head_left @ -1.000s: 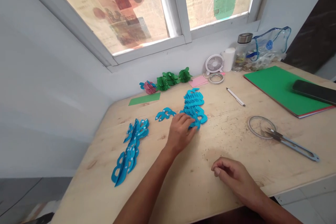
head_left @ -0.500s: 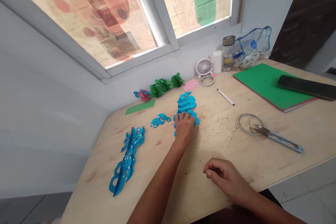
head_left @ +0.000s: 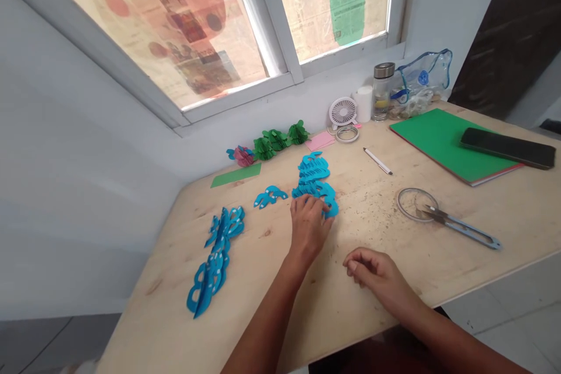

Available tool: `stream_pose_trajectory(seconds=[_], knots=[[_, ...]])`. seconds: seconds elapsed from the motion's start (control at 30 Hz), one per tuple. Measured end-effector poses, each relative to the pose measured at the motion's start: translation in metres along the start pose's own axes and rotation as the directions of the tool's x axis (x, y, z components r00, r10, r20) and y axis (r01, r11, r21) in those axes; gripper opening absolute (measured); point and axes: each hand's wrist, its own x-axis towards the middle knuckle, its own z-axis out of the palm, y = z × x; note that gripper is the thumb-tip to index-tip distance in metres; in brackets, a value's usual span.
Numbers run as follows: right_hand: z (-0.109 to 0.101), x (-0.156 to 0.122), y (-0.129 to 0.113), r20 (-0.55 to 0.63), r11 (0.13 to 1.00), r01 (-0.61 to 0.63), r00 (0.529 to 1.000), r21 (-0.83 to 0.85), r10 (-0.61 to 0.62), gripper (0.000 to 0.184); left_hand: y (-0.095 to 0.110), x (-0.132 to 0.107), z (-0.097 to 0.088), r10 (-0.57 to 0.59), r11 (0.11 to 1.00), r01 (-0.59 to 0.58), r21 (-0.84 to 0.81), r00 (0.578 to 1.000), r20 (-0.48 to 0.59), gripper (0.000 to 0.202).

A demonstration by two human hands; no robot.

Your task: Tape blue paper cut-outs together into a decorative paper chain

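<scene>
My left hand (head_left: 309, 227) reaches across the wooden table (head_left: 377, 298) and its fingers pinch the near end of a pile of blue paper cut-outs (head_left: 316, 177). A single small blue cut-out (head_left: 270, 196) lies just left of that pile. A long string of joined blue cut-outs (head_left: 216, 258) stretches along the table's left side. My right hand (head_left: 377, 278) rests on the table nearer to me, fingers loosely curled with nothing seen in them.
Scissors (head_left: 460, 227) lie over a clear tape ring (head_left: 412, 203) at the right. A green folder (head_left: 447, 141) carries a black phone (head_left: 507, 147). A pen (head_left: 377, 161), small fan (head_left: 342, 111), bottle (head_left: 382, 91), clear pouch (head_left: 421, 83) and green paper trees (head_left: 277, 140) line the wall.
My left hand stays on the near end of the blue pile, its fingers shifting slightly. My right hand has slid a little forward. The view has swung somewhat.
</scene>
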Motion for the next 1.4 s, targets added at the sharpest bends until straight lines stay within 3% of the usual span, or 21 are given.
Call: stream_pose_trajectory(seconds=[0.17, 0.3, 0.4, 0.47, 0.53, 0.63, 0.73, 0.87, 0.93, 1.0, 1.13, 1.23, 1.4], knots=[[-0.007, 0.008, -0.017, -0.250, 0.994, 0.009, 0.968, 0.113, 0.020, 0.037, 0.027, -0.034, -0.014, 0.001, 0.988, -0.011, -0.151, 0.998, -0.064, 0.016], [-0.009, 0.009, -0.025, -0.221, 0.997, -0.023, 0.974, 0.070, 0.038, 0.031, 0.046, -0.057, -0.019, 0.023, 0.945, -0.056, -0.322, 0.994, -0.104, 0.017], [-0.010, 0.004, -0.025, -0.212, 0.998, -0.043, 0.976, 0.043, 0.051, 0.033, 0.052, -0.067, -0.020, -0.109, 0.869, 0.074, -0.490, 0.993, -0.044, 0.016], [-0.011, 0.000, -0.024, -0.209, 0.997, -0.068, 0.975, 0.045, 0.076, 0.033, 0.053, -0.069, -0.018, -0.269, 0.709, 0.242, -0.662, 0.961, 0.063, 0.018], [-0.011, -0.005, -0.023, -0.183, 0.996, -0.086, 0.979, 0.037, 0.092, 0.032, 0.054, -0.069, -0.014, -0.386, 0.447, 0.387, -0.806, 0.897, 0.216, 0.020], [-0.010, -0.012, -0.019, -0.116, 0.996, -0.085, 0.990, -0.006, 0.084, 0.030, 0.059, -0.065, -0.006, -0.449, 0.073, 0.481, -0.873, 0.798, 0.402, 0.017], [-0.012, -0.016, -0.016, -0.082, 0.995, -0.052, 0.996, -0.085, 0.045, 0.030, 0.065, -0.063, 0.002, -0.471, -0.086, 0.498, -0.863, 0.743, 0.475, 0.012], [-0.045, -0.016, -0.016, -0.115, 0.955, 0.045, 0.990, -0.292, -0.082, 0.027, 0.070, -0.065, 0.008, -0.479, -0.139, 0.493, -0.859, 0.726, 0.494, 0.014], [-0.075, -0.013, -0.017, -0.230, 0.858, 0.069, 0.950, -0.509, -0.213, 0.025, 0.070, -0.067, 0.010, -0.479, -0.174, 0.495, -0.851, 0.713, 0.512, 0.016], [-0.109, -0.011, -0.017, -0.355, 0.688, -0.028, 0.871, -0.725, -0.340, 0.025, 0.071, -0.068, 0.012, -0.484, -0.197, 0.499, -0.844, 0.699, 0.527, 0.016], [-0.158, -0.006, -0.018, -0.421, 0.588, -0.122, 0.812, -0.800, -0.404, 0.022, 0.072, -0.068, 0.017, -0.516, -0.212, 0.499, -0.840, 0.673, 0.530, 0.016], [-0.171, -0.003, -0.019, -0.394, 0.512, -0.147, 0.819, -0.847, -0.417, 0.019, 0.074, -0.068, 0.022, -0.521, -0.207, 0.506, -0.837, 0.667, 0.532, 0.016], [-0.175, 0.005, -0.019, -0.323, 0.393, -0.158, 0.857, -0.906, -0.402, 0.020, 0.074, -0.072, 0.025, -0.519, -0.180, 0.509, -0.841, 0.677, 0.521, 0.017]])
